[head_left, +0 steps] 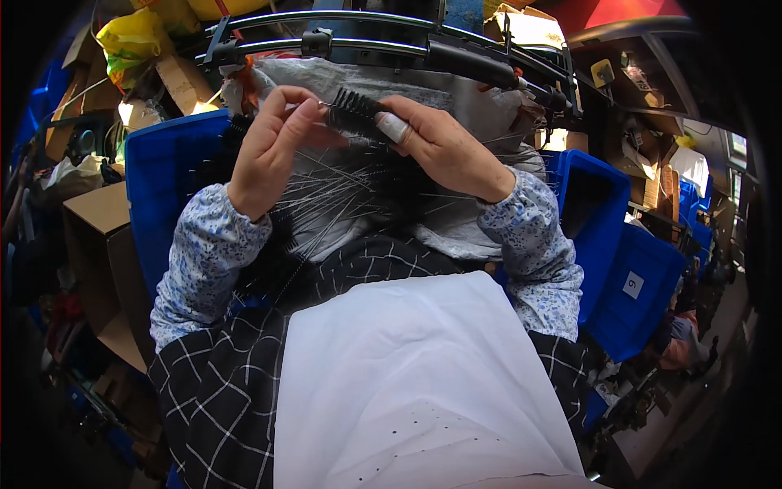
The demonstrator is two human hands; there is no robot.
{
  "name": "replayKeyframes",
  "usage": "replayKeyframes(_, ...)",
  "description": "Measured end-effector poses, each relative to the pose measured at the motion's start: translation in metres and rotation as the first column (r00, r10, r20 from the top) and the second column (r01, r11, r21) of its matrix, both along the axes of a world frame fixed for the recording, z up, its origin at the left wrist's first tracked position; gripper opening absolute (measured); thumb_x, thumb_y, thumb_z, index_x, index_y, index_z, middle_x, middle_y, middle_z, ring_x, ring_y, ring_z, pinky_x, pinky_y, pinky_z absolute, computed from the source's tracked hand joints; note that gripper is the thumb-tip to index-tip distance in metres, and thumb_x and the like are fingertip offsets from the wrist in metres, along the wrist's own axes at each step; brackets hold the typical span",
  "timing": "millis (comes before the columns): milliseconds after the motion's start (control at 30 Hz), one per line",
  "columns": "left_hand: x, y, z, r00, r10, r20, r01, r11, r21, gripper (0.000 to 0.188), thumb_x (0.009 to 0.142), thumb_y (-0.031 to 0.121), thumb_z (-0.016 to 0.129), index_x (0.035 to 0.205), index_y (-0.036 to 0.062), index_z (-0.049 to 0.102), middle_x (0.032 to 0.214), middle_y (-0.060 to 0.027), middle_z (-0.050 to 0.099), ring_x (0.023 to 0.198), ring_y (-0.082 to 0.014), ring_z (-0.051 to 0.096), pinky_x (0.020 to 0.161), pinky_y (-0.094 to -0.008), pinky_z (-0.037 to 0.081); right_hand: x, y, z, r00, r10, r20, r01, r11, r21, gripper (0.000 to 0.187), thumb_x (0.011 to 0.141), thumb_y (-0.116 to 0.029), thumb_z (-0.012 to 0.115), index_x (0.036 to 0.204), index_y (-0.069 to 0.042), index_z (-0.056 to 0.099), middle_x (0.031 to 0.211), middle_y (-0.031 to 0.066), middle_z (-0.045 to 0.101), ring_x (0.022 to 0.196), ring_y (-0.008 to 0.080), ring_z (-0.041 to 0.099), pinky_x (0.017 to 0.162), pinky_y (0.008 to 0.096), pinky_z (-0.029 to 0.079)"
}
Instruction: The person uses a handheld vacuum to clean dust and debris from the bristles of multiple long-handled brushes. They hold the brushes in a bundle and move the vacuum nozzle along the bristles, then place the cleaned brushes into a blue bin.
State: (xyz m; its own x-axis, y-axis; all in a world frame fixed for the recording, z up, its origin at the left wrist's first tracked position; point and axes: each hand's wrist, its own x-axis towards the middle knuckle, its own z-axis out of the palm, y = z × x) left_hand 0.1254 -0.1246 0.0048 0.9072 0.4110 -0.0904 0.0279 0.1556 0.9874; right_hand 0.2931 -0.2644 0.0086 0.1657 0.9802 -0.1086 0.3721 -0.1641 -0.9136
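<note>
A black-bristled twisted-wire brush [352,109] is held between my two hands above the lap. My right hand [448,145] grips its bristled body, with white tape wrapped round one digit. At the brush's bare wire end, my left hand [277,143] is closed in a pinch, thumb against fingers. Below the hands, many thin metal wires [334,191] lie loosely across a pale cloth [326,236]. More black bristled brushes [281,273] lie by my left forearm, and a dark bristly heap [395,175] sits under my right hand.
Metal rails [366,45] of a machine cross in front of me. A blue bin [151,196] stands at the left beside an open cardboard box [102,212]. Further blue bins [599,200] stand at the right. A yellow bag [130,41] sits at the far left.
</note>
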Motion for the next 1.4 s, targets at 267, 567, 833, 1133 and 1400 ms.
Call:
replayKeyframes(267, -0.129, -0.01, 0.015, 0.716, 0.523, -0.462, 0.011, 0.654, 0.757, 0.017, 0.086, 0.018, 0.048, 0.089, 0.0006, 0.049, 0.074, -0.0082, 0.053, 0.064, -0.0167, 0.049, 0.059, -0.0259, 0.039, 0.148, 0.032, -0.06, 0.265, -0.547, 0.794, 0.5, 0.782, 0.373, 0.026, 0.078, -0.024, 0.051, 0.1, -0.01, 0.057, 0.079, 0.0113, 0.06, 0.079, 0.0267, 0.055, 0.071, 0.0381, 0.042)
replayKeyframes(567, -0.143, -0.028, -0.002, 0.678, 0.496, -0.542, -0.056, 0.77, 0.636, 0.017, 0.085, 0.017, 0.05, 0.081, 0.0005, 0.051, 0.062, -0.0047, 0.045, 0.056, -0.0117, 0.04, 0.051, -0.024, 0.033, 0.155, 0.047, -0.067, 0.273, -0.574, 0.772, 0.484, 0.776, 0.406, 0.018, 0.076, -0.022, 0.052, 0.089, -0.014, 0.062, 0.077, 0.007, 0.061, 0.077, 0.0268, 0.054, 0.072, 0.0404, 0.041)
replayKeyframes(833, -0.13, -0.029, -0.003, 0.712, 0.639, -0.291, -0.294, 0.647, 0.703, 0.019, 0.086, 0.016, 0.048, 0.078, 0.0002, 0.052, 0.061, 0.0004, 0.044, 0.056, -0.0066, 0.037, 0.051, -0.0207, 0.031, 0.159, 0.045, -0.071, 0.305, -0.601, 0.739, 0.508, 0.758, 0.408, 0.019, 0.075, -0.023, 0.053, 0.089, -0.014, 0.063, 0.076, 0.0089, 0.061, 0.078, 0.0284, 0.055, 0.071, 0.0412, 0.041)
replayKeyframes(1133, -0.143, -0.008, 0.009, 0.701, 0.708, 0.083, -0.439, 0.338, 0.832, 0.018, 0.089, 0.013, 0.043, 0.084, -0.002, 0.052, 0.077, -0.0044, 0.051, 0.069, -0.0097, 0.044, 0.066, -0.0209, 0.037, 0.161, 0.045, -0.07, 0.371, -0.635, 0.678, 0.544, 0.74, 0.395, 0.021, 0.074, -0.025, 0.054, 0.09, -0.013, 0.063, 0.077, 0.0135, 0.061, 0.077, 0.0312, 0.055, 0.073, 0.0397, 0.043)
replayKeyframes(1400, -0.163, 0.023, 0.052, 0.433, 0.738, 0.517, -0.798, 0.048, 0.601, 0.027, 0.09, 0.018, 0.031, 0.084, -0.0054, 0.043, 0.087, -0.0179, 0.05, 0.077, -0.0236, 0.053, 0.071, -0.0319, 0.049, 0.16, 0.054, -0.072, 0.24, -0.486, 0.84, 0.551, 0.781, 0.294, 0.027, 0.081, -0.018, 0.04, 0.099, -0.016, 0.06, 0.096, 0.0057, 0.057, 0.105, 0.0254, 0.042, 0.081, 0.0515, 0.034)
